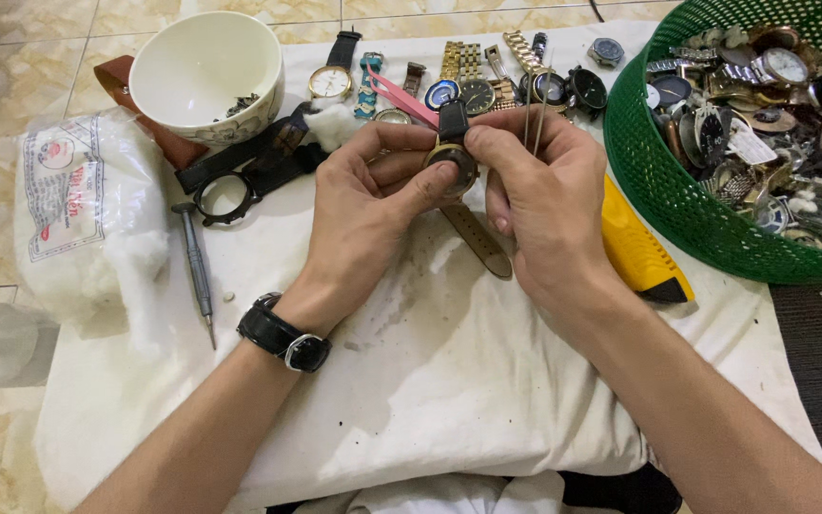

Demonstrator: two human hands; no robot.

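Note:
Both hands hold one wristwatch over a white cloth. The watch has a gold-toned round case, a black upper strap and a brown lower strap hanging down. My left hand pinches the case, thumb pressed on its face; a black watch sits on that wrist. My right hand grips the watch from the right and also holds thin metal tweezers that stick up between its fingers.
A green mesh basket full of watches sits at right. A row of watches lies at the back, a white bowl with small parts at back left. Also there: a screwdriver, a cotton bag, a yellow utility knife.

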